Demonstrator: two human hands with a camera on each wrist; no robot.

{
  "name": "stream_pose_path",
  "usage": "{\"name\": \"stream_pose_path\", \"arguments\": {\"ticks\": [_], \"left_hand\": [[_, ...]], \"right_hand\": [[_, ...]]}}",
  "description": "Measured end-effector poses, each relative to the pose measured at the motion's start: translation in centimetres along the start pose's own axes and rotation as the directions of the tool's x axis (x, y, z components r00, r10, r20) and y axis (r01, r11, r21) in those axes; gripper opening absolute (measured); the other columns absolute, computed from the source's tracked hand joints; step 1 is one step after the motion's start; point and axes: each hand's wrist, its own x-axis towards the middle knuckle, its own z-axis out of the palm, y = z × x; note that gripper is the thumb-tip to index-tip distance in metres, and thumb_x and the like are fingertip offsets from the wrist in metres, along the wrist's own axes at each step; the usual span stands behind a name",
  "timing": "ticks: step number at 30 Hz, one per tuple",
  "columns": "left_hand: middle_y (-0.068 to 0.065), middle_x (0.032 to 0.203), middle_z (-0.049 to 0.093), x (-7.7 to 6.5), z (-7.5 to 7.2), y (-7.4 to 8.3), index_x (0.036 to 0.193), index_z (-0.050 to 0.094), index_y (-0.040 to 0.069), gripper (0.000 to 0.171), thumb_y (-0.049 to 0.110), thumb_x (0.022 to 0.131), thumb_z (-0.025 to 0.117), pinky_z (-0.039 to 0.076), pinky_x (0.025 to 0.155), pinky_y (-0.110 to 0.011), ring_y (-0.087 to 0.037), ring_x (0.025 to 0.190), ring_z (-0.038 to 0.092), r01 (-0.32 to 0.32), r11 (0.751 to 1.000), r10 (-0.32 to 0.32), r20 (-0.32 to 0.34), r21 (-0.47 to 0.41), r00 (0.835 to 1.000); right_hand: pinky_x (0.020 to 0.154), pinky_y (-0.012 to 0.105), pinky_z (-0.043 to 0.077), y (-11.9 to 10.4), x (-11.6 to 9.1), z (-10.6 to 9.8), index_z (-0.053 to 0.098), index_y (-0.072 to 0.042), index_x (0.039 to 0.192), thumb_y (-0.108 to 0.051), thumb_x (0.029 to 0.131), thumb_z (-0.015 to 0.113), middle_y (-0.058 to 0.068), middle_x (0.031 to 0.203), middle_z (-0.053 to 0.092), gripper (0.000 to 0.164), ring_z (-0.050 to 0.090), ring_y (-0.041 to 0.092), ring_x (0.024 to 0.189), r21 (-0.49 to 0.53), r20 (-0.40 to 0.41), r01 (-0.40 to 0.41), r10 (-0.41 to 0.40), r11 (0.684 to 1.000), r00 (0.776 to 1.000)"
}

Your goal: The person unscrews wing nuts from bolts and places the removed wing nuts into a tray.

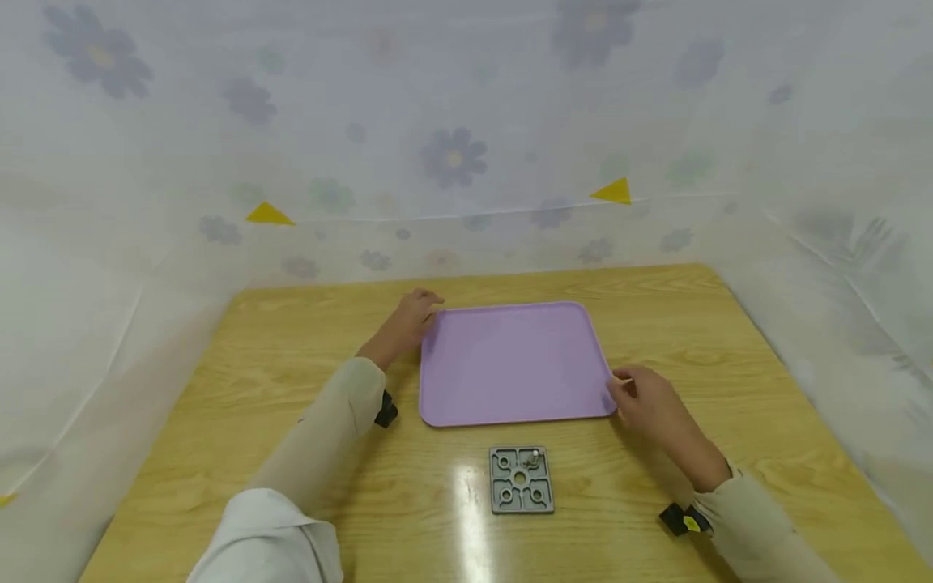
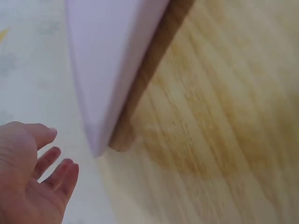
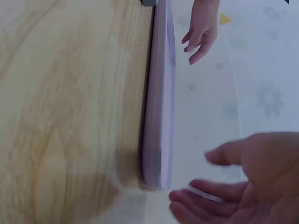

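A lilac rectangular tray lies flat on the wooden table. My left hand is beside its far left corner; in the left wrist view that hand has thumb and fingers spread, apart from the tray's corner. At the near right corner is my right hand. The right wrist view shows this hand with loose, parted fingers, their tips right by the tray's end. Nearer to me sits a square grey metal plate with round recesses; a small metal pin stands at its far right recess.
The wood-grain table runs to a floral white curtain at the back and sides. Yellow triangles, one of them a tag, mark the curtain. Black wrist devices, such as the right one, hang below the sleeves.
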Motion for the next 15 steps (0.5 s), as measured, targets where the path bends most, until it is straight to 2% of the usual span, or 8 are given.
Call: {"name": "stream_pose_path", "arguments": {"ticks": [3, 7, 9, 12, 15], "left_hand": [[-0.017, 0.131, 0.043, -1.7, -0.9, 1.7, 0.134, 0.045, 0.001, 0.038, 0.008, 0.097, 0.045, 0.041, 0.095, -0.042, -0.030, 0.115, 0.045, 0.019, 0.996, -0.017, 0.018, -0.090, 1.000], [-0.018, 0.136, 0.037, -4.9, -1.3, 3.8, 0.139, 0.035, 0.001, 0.048, 0.019, 0.097, 0.048, 0.044, 0.092, -0.042, -0.034, 0.115, 0.045, -0.032, 0.970, 0.038, 0.021, -0.241, 0.999], [-0.017, 0.138, 0.033, -6.7, -1.0, 4.7, 0.141, 0.030, 0.002, 0.057, 0.027, 0.095, 0.052, 0.043, 0.093, -0.042, -0.036, 0.117, 0.042, -0.052, 0.952, 0.059, 0.016, -0.303, 0.998], [-0.016, 0.141, 0.026, -9.5, -0.4, 6.0, 0.142, 0.025, 0.002, 0.070, 0.035, 0.091, 0.059, 0.042, 0.093, -0.045, -0.037, 0.121, 0.037, -0.085, 0.932, 0.087, -0.010, -0.352, 0.996], [-0.020, 0.142, 0.024, -11.9, 0.2, 7.3, 0.142, 0.026, -0.001, 0.081, 0.038, 0.084, 0.067, 0.041, 0.095, -0.047, -0.037, 0.124, 0.033, -0.105, 0.940, 0.094, -0.050, -0.324, 0.994]], "right_hand": [[0.079, 0.048, 0.050, -0.8, -0.4, 0.2, 0.053, 0.008, 0.122, -0.025, 0.092, 0.059, 0.022, 0.112, 0.058, 0.045, 0.058, 0.035, 0.097, 0.000, 0.019, 0.138, -0.138, 0.990, 0.990], [0.091, 0.046, 0.045, -1.8, -1.2, 0.7, 0.051, 0.002, 0.126, -0.039, 0.088, 0.062, 0.014, 0.124, 0.054, 0.057, 0.052, 0.030, 0.111, -0.022, 0.126, 0.305, -0.300, 0.952, 0.946], [0.096, 0.045, 0.041, -2.2, -1.7, 0.8, 0.050, -0.002, 0.129, -0.047, 0.085, 0.062, 0.009, 0.129, 0.051, 0.064, 0.048, 0.026, 0.118, -0.041, 0.176, 0.346, -0.335, 0.937, 0.926], [0.100, 0.044, 0.038, -2.7, -2.6, 1.0, 0.046, -0.007, 0.133, -0.055, 0.080, 0.063, 0.006, 0.134, 0.047, 0.074, 0.042, 0.023, 0.124, -0.077, 0.228, 0.363, -0.338, 0.929, 0.913], [0.101, 0.042, 0.037, -3.0, -3.3, 1.2, 0.047, -0.009, 0.133, -0.057, 0.076, 0.066, 0.004, 0.133, 0.048, 0.077, 0.042, 0.022, 0.123, -0.110, 0.250, 0.390, -0.355, 0.914, 0.901]]}}
